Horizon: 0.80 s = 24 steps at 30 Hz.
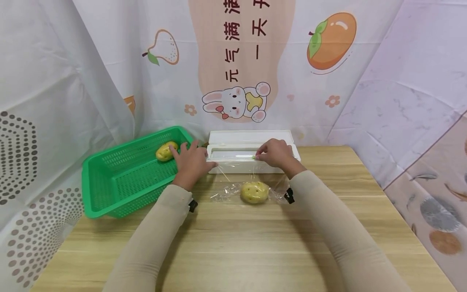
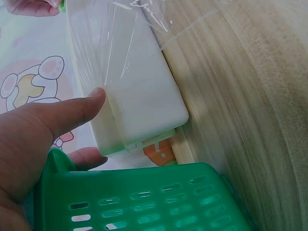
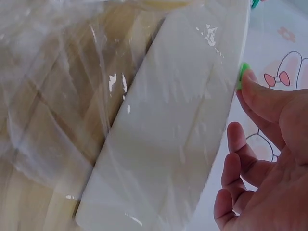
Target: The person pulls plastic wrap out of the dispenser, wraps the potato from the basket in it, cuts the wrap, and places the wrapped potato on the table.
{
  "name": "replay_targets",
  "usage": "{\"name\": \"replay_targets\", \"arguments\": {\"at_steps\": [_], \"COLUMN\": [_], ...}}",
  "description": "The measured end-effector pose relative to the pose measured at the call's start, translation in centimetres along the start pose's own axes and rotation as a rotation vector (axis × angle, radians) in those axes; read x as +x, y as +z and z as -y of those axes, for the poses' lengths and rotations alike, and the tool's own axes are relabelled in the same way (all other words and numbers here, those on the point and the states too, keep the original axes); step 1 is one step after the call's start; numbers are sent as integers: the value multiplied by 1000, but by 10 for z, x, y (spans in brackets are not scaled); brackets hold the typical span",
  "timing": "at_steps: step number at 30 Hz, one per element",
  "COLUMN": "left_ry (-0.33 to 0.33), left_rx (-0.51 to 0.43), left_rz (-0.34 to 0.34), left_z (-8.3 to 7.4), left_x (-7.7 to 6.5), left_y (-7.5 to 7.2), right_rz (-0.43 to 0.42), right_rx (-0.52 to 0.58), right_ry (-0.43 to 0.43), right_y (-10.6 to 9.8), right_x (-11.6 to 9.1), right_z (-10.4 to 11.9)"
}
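Note:
A white cling film dispenser box, its lid raised at the back, stands against the rear curtain. My right hand pinches a small green slider at the box's upper edge between thumb and index finger; its other fingers curl loosely. Clear film drapes over the box front onto the table, around a yellow potato. My left hand has its fingers spread at the box's left end, the thumb resting on the film-covered edge.
A green perforated basket stands left of the box, close beside my left hand, with another potato inside. The wooden table extends towards me. A printed curtain hangs behind.

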<state>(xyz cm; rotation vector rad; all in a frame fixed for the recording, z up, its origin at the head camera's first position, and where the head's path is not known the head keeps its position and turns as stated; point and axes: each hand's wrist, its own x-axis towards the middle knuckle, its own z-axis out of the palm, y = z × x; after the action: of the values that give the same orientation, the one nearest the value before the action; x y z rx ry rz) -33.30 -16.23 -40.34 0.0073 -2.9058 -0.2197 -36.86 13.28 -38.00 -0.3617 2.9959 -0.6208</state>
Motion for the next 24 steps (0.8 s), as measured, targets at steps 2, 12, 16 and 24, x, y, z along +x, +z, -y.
{"name": "replay_targets", "arguments": {"at_steps": [2,12,16,24], "left_ry": [2,4,7,8], "left_rx": [0,-6,-4,10], "left_rz": [-1,-15,-8,3], "left_z": [0,3,3,-1], "left_x": [0,-1,0,-1], "left_y": [0,-2,-2,-1], "right_rz": [-2,-31,-51,-41], "right_rx": [-1,27,43,135], "right_ry": [-4,5,-15,-61], "right_y": [-2,-15,-17,-18], "right_x": [-1,-8,-10,-15], "right_z": [-6,-48,-59,-67]}}
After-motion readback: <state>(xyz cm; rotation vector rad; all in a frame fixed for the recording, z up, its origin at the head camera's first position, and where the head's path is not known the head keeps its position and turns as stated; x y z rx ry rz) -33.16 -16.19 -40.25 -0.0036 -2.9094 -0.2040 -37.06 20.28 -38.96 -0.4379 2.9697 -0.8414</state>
